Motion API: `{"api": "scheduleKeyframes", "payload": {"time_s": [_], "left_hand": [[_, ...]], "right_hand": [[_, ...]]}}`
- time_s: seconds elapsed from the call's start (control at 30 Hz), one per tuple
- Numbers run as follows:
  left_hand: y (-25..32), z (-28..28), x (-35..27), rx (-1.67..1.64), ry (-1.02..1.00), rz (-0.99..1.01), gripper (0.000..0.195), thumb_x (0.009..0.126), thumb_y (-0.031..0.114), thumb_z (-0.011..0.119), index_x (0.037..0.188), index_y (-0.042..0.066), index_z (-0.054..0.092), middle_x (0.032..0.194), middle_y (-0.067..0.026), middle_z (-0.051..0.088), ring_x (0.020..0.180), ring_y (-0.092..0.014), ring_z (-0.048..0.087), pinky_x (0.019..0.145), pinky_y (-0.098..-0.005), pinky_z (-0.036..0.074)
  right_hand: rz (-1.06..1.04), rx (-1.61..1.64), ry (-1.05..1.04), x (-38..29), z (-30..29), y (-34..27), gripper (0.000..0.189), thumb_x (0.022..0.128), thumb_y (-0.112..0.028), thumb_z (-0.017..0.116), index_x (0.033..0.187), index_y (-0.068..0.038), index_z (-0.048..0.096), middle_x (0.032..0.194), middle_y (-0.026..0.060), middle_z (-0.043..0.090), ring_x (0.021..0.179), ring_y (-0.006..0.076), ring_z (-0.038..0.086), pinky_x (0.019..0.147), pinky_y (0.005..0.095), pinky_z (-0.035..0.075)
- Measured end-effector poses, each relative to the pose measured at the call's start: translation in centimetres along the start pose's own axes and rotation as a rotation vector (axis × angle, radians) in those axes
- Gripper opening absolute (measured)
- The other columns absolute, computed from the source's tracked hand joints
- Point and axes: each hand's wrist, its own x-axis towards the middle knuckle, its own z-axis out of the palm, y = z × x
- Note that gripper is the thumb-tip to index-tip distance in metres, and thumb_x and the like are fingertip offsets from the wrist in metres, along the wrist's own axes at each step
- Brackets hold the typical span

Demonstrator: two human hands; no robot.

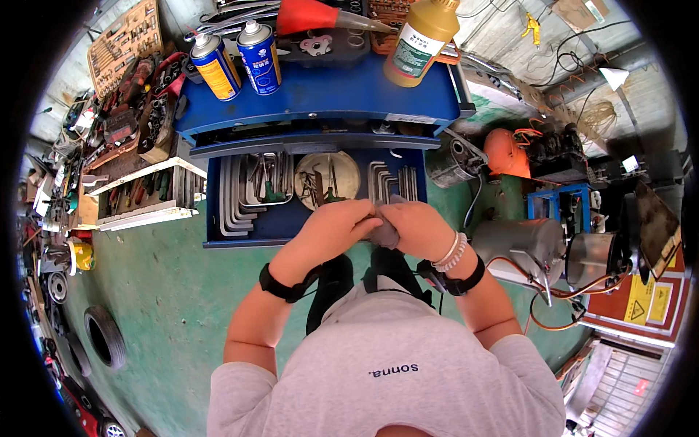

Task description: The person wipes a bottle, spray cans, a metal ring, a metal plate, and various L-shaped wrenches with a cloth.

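Note:
Over the front edge of an open blue drawer (270, 229), my left hand (341, 224) and my right hand (419, 228) meet. Between them is a bunched grey cloth (385, 234). My right hand grips it, and the fingers and thumb of my left hand pinch at its left side. Whether the cloth wraps something is hidden. Inside the drawer lie large L-shaped hex keys (230, 210) on the left, a metal tray (251, 188) with green-handled tools, a round dish (347, 164) of small tools, and smaller hex keys (379, 177) on the right.
A shallower drawer (317, 145) above is partly pulled out. On the blue cabinet top (327, 90) stand two spray cans (259, 60) and a gold bottle (420, 46). A tool-covered bench (136, 164) is left; a metal cylinder (519, 251) with hoses is right. A tyre (105, 336) lies on the green floor.

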Motion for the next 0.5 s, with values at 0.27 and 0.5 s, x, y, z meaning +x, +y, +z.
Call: {"api": "scheduleKeyframes", "payload": {"time_s": [0.27,0.5], "left_hand": [[-1.7,2.6,0.6,-0.185,0.501,-0.321,0.02,0.085,0.015,0.058,0.101,0.004,0.055,0.095,-0.0105,0.059,0.077,-0.024,0.059,0.066,-0.0305,0.047],[0.3,6.7,1.9,-0.467,0.006,-0.334,0.02,0.091,0.019,0.052,0.087,-0.001,0.053,0.075,-0.0089,0.06,0.066,-0.017,0.056,0.061,-0.0289,0.044]], "right_hand": [[0.418,0.562,0.441,-0.8,-1.9,4.2,0.027,0.072,-0.004,0.063,0.099,-0.002,0.057,0.086,0.0122,0.063,0.078,0.0246,0.061,0.072,0.0315,0.048],[0.493,1.314,0.784,-0.5,0.1,6.3,0.027,0.082,-0.004,0.063,0.107,0.0,0.055,0.1,0.0064,0.061,0.09,0.0161,0.059,0.077,0.0284,0.047]]}}
